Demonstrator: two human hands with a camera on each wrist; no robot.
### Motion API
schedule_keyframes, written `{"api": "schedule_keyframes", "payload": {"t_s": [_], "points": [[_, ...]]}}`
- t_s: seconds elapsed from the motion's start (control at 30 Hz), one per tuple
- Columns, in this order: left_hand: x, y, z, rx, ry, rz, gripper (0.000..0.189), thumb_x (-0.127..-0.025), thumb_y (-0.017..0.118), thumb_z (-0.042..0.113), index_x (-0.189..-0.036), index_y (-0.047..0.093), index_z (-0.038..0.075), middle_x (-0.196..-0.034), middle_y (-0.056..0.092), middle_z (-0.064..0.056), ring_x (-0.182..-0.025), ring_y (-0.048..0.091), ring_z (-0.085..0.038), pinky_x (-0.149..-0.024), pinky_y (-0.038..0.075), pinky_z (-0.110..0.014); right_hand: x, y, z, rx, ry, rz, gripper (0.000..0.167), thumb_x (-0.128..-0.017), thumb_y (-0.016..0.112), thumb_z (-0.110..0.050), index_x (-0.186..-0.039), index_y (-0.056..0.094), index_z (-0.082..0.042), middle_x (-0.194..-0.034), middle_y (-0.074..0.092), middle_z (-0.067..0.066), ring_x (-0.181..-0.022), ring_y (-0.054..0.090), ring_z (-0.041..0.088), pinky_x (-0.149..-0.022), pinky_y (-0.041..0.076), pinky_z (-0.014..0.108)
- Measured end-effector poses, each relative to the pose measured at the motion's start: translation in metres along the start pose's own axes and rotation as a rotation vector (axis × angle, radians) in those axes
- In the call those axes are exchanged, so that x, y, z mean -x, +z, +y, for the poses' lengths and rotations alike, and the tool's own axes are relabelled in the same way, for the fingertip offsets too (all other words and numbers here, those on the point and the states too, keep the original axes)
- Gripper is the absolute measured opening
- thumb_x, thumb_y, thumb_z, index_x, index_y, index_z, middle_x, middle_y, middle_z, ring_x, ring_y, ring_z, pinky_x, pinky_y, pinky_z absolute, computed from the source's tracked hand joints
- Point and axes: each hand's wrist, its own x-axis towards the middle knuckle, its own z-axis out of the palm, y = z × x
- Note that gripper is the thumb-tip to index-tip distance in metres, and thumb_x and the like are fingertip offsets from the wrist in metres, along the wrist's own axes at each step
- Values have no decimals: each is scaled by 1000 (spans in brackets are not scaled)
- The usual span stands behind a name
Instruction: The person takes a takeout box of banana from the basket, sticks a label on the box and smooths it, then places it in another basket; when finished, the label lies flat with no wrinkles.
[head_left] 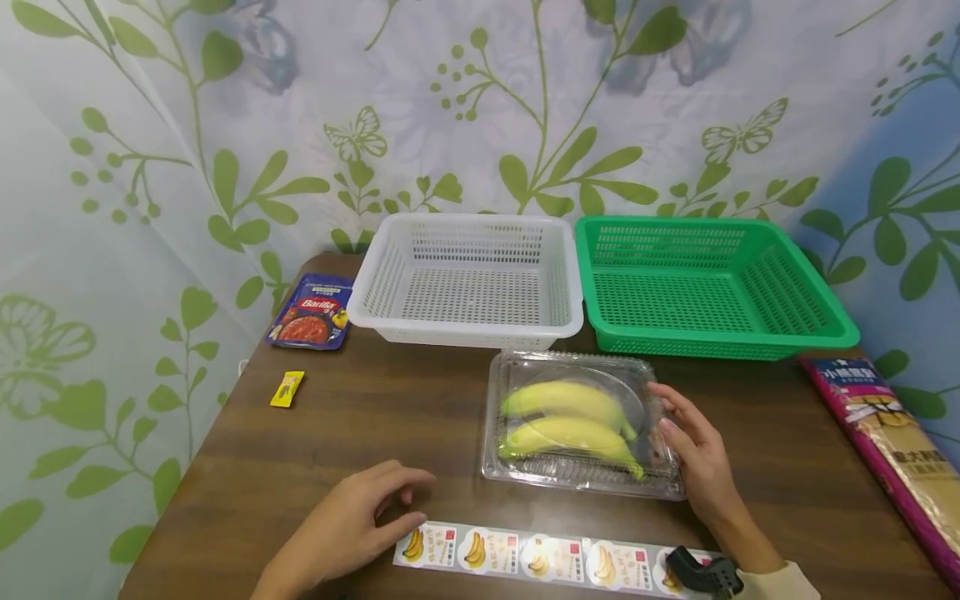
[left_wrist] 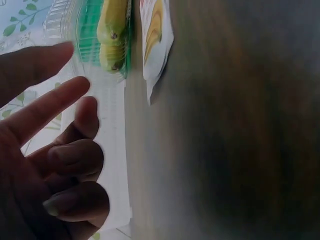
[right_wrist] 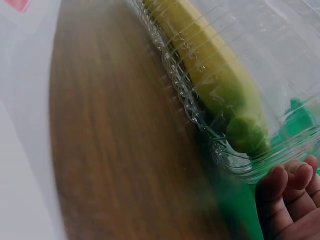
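A clear plastic clamshell box (head_left: 525, 479) with its lid down lies on the table in front of the baskets. Two bananas (head_left: 573, 437) show through the lid, side by side. My right hand (head_left: 697, 450) grips the box's right side, its fingertips right at the rim in the right wrist view. Below the box runs a strip of banana stickers (head_left: 491, 552); my right wrist with a black band passes over its right end. My left hand (head_left: 352, 521) holds nothing, its fingers loosely bent. Its thumb tip is right by the strip's left end.
A white basket (head_left: 465, 333) and a green basket (head_left: 720, 342) stand against the patterned cloth at the back. On the left lie a Barilla sauce pouch (head_left: 311, 312) and a small yellow packet (head_left: 287, 389). A long purple-edged package (head_left: 885, 442) lies along the right edge.
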Motion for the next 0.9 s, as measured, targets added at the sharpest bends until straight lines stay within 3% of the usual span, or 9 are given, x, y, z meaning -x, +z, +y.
{"api": "schedule_keyframes", "payload": {"t_s": [0.17,0.37,0.67,0.9], "points": [[4,3,2,-51,4,-55,37,-93,77,35,-128,66,28,-94,56,16,-78,53,-3,-69,45,-21,0,1,0,-1,2,-4,45,-104,41,5,-149,44,6,-147,52,0,-126,40,18,-94,38,23],[9,4,4,-117,-27,-125,40,-91,78,40,-128,66,30,-106,57,19,-86,55,1,-75,50,-27,0,0,-1,14,34,1,45,-104,41,5,-150,43,5,-150,51,-1,-131,38,19,-101,30,25],[10,9,5,-97,-25,-154,38,-87,81,43,-119,67,29,-101,55,19,-77,50,3,-66,44,-21,-3,-1,-3,32,38,-4,45,-105,42,4,-149,44,5,-150,50,-1,-130,39,17,-100,32,24],[6,14,6,-100,-30,-181,35,-84,84,41,-111,65,27,-100,52,19,-78,51,3,-66,45,-21,-1,-1,-1,33,48,-4,45,-105,42,4,-149,43,5,-150,49,-2,-131,38,17,-100,33,23]]}}
